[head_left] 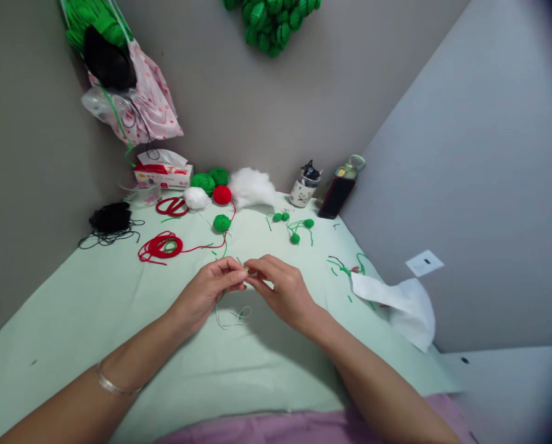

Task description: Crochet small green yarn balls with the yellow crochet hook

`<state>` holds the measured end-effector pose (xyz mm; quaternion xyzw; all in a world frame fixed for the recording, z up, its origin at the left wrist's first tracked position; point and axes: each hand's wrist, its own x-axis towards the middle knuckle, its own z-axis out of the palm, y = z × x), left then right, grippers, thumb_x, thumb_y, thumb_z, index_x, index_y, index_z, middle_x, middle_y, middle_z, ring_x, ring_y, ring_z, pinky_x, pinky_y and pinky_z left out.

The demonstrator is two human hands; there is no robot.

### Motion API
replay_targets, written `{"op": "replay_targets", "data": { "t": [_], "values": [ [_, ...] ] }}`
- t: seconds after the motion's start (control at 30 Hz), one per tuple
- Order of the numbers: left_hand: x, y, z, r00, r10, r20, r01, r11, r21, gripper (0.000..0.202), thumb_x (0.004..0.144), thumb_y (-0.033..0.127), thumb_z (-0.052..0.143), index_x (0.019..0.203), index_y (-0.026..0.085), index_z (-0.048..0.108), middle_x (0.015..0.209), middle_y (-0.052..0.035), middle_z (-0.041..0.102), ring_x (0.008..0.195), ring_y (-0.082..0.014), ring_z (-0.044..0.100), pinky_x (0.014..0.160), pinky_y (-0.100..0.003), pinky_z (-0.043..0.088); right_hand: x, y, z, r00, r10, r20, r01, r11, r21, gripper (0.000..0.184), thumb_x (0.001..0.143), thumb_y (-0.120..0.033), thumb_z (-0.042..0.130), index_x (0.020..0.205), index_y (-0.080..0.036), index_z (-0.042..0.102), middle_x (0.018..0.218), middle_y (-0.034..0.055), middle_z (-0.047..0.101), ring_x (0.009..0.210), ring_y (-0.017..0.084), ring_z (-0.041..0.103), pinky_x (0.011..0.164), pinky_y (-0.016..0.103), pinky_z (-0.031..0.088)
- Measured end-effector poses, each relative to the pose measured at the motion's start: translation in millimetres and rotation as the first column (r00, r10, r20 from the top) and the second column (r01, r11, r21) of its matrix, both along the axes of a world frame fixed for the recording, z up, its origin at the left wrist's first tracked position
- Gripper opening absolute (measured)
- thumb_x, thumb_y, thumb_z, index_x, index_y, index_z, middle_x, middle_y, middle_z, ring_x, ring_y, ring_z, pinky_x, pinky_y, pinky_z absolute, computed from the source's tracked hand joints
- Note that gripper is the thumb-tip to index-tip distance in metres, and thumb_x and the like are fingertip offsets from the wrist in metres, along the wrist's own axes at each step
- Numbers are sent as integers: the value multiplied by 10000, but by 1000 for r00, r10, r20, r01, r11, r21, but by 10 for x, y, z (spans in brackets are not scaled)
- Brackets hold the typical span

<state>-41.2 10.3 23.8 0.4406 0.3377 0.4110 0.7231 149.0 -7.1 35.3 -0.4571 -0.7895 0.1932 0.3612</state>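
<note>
My left hand (pixel 213 285) and my right hand (pixel 280 287) meet above the middle of the table, fingertips pinched together. Between them is a tiny yellowish-green piece (pixel 247 269), mostly covered by the fingers, too small to name. Green yarn runs to my left hand from the direction of a small green yarn ball (pixel 221 223). Below that hand, a thin white yarn strand (pixel 229 324) trails in a loop on the cloth. Left of the hands lies a coil of red cord (pixel 161 246) with a little green inside it.
Toward the wall stand red-handled scissors (pixel 172 207), a red yarn ball (pixel 222 195), white stuffing (pixel 252 187), a tissue box (pixel 162 176), a cup (pixel 302 191) and a dark bottle (pixel 338 194). Several small green knitted balls (pixel 295 238) lie right, near white paper (pixel 403 302). Black yarn (pixel 110 217) sits left.
</note>
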Motion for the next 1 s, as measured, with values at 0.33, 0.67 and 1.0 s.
{"op": "replay_targets", "data": {
  "t": [0.33, 0.67, 1.0],
  "values": [
    [12, -17, -4, 980, -175, 91, 183, 980, -79, 214, 882, 367, 781, 1005, 192, 765, 1055, -55, 714, 1015, -189, 648, 918, -307, 528, 28, -24, 5, 999, 35, -28, -28, 975, 221, 146, 986, -288, 663, 1076, -212, 749, 884, 44, 690, 729, 134, 635, 640, 251, 498],
    [-28, 19, -11, 969, -227, 98, 235, 968, -81, 214, 880, 338, 792, 1005, 166, 811, 1034, -75, 722, 979, -182, 641, 874, -268, 562, 53, -20, 11, 999, 49, -1, -46, 953, 300, 156, 988, -306, 661, 1057, -197, 749, 852, 39, 635, 749, 140, 605, 625, 249, 489],
    [6, 13, -46, 970, -228, 83, 235, 968, -84, 288, 816, 397, 854, 971, 156, 823, 949, -65, 737, 869, -161, 650, 834, -269, 570, 84, -21, 18, 995, 100, 14, -100, 943, 317, 181, 990, -313, 656, 1035, -165, 750, 855, 50, 674, 749, 138, 627, 659, 244, 499]
  ]
}}
